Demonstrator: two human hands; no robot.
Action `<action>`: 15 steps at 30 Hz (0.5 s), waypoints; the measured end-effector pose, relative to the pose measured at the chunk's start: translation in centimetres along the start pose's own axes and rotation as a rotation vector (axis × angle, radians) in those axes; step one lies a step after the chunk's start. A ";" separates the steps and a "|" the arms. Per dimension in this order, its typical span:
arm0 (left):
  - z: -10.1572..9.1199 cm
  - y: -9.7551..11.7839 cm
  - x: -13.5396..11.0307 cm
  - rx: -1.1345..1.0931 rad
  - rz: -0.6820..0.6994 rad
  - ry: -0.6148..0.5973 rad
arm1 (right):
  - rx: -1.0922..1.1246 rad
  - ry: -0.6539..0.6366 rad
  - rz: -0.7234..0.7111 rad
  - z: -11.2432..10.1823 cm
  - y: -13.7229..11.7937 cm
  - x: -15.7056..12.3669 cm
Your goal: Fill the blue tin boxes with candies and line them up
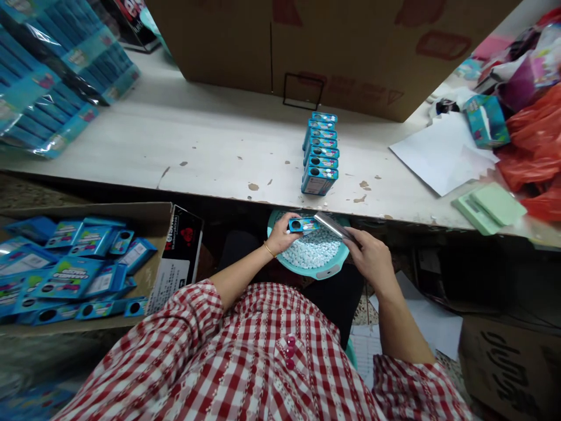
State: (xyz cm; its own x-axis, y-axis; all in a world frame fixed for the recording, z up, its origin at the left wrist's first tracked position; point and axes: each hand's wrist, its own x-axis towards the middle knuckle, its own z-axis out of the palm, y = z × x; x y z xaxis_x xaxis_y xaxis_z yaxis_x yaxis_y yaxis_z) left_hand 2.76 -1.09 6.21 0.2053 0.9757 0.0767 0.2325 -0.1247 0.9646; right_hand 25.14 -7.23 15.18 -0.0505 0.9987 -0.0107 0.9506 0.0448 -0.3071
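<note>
Over a turquoise basin (310,272) my left hand (280,236) grips a small blue candy box (302,224), its dark round opening showing. My right hand (371,257) is closed around a narrow silver metal scoop (332,225), whose tip meets or nearly meets the right end of that box. Small pale candies (311,252) fill the bottom of the basin, which sits at my lap below the table edge. Just beyond, a row of several blue candy boxes (319,181) stands upright on the table.
A large cardboard carton (333,52) stands at the table's back. An open carton (164,263) of blue boxes is at my left. Wrapped packs (48,88) lie back left. White paper (442,152), a pale green case (488,204) and red plastic bags (534,152) are at right.
</note>
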 end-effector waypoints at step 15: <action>2.1 1.3 8.5 0.136 0.231 0.205 | 0.498 0.204 0.117 2.4 3.7 -2.8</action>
State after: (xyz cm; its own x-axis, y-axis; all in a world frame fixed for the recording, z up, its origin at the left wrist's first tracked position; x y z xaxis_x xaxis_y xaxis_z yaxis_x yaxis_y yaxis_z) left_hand 6.83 6.68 7.58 0.0748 0.9330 0.3521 0.3295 -0.3564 0.8743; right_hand 28.05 -9.88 11.74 0.1545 0.9832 0.0976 0.6838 -0.0351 -0.7288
